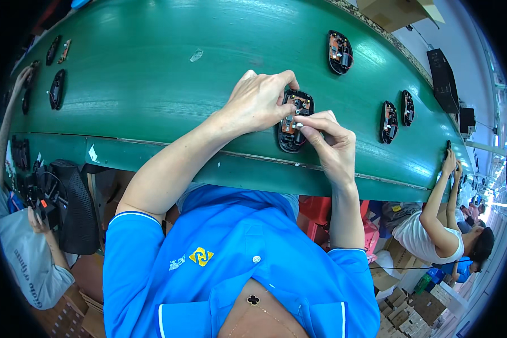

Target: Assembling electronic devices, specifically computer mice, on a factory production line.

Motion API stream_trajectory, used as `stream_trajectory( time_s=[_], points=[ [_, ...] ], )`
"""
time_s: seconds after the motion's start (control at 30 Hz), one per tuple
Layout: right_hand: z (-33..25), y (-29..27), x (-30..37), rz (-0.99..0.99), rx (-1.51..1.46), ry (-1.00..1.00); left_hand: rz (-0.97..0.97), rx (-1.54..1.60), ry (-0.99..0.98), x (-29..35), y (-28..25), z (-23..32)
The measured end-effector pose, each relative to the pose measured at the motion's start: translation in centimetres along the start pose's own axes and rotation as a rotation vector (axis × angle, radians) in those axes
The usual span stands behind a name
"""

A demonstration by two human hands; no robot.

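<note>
An opened computer mouse (290,141), a black shell with an orange-brown circuit board and a dark cylindrical part inside, lies on the green work surface in front of me. My left hand (260,100) grips its far end, index finger at the outer edge and thumb over the board. From the right, my right hand (331,138) reaches over the shell's middle. Its thumb and index finger pinch a small white piece (299,125), perhaps a wire plug, just above the board. The fingers partly cover the board.
More opened mice lie on the green bench (152,67): one beyond my right hand (340,52), two farther right, several at the far left. A small clear scrap (196,55) rests beyond my left arm. Co-workers handle parts at both sides. A cardboard box (391,14) stands behind the bench.
</note>
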State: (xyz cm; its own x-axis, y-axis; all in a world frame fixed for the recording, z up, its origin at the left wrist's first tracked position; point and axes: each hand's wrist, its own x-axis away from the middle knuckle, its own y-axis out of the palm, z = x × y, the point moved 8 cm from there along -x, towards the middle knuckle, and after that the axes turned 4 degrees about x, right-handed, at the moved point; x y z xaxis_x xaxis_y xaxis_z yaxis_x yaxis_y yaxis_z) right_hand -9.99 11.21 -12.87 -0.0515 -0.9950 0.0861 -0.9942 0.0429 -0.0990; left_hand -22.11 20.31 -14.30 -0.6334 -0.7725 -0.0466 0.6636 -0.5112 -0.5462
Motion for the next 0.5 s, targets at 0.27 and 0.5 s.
stream_trajectory(
  time_s=[0.27, 0.5],
  points=[
    [-1.5, -0.3, -0.8, -0.057, 0.273, -0.007, 0.004, -0.023, 0.016, 0.1, 0.1, -0.1],
    [-4.8, 1.4, -1.5, -0.130, 1.122, -0.349, -0.013, -0.023, 0.003, 0.0, 0.3, -0.2]
  ],
)
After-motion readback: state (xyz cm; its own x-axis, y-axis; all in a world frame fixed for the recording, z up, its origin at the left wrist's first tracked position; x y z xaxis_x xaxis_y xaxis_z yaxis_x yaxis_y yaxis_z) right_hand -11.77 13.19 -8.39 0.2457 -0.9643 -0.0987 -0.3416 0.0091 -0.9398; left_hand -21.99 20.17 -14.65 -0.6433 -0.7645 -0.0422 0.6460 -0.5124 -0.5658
